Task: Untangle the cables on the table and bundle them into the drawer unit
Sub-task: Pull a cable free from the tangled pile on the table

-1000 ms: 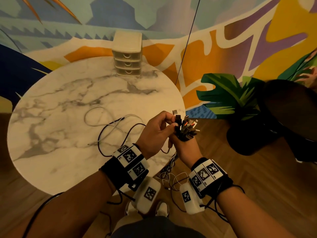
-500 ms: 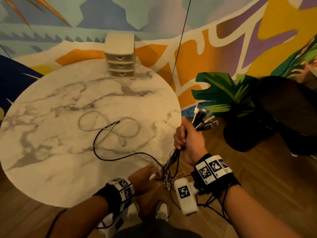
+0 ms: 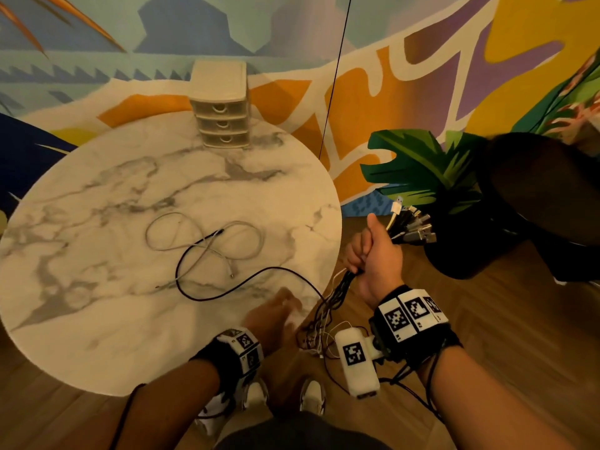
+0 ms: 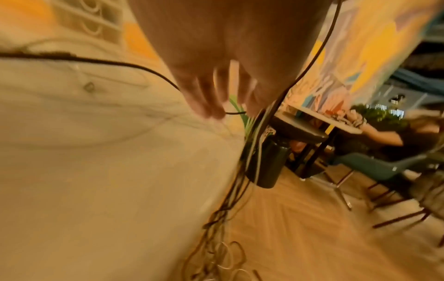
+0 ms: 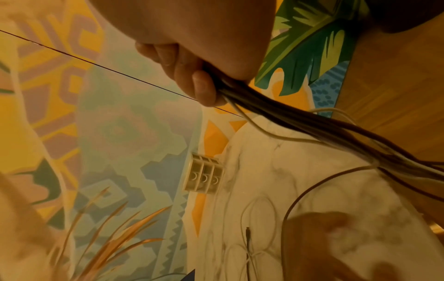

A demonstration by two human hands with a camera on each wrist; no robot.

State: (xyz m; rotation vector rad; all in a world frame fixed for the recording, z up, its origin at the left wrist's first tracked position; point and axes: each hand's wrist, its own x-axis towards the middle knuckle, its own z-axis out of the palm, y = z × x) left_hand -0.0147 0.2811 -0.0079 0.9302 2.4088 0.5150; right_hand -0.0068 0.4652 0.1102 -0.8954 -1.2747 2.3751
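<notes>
Right hand [image 3: 373, 254] is clenched in a fist round a bunch of cables [image 3: 337, 293], held off the right edge of the round marble surface [image 3: 97, 319]. Its thumb sticks up, and a cluster of USB plugs [image 3: 412, 225] fans out above the fist. Below the fist the cords hang down together and end in a loose tangle near the floor. In the right wrist view the fingers [image 5: 201, 89] wrap dark and white cords tightly.

Left hand [image 3: 272, 316] is blurred over the near edge of the surface, just beside the hanging cords. In the left wrist view its fingers [image 4: 206, 98] look extended and spread, with a dark cord running past them; whether they touch it I cannot tell, and it seems to hold nothing.

One black cable [image 3: 233, 280] from the bunch trails back across the surface and crosses a white cable [image 3: 201, 228] lying in loops there. A small three-drawer unit [image 3: 222, 108], drawers closed, stands at the far edge.

These cords look light, limp and fairly slick, so they should slide through a loose grip and snag at their plugs. Taking each one just behind its plug seems best, then drawing it free along its length.
</notes>
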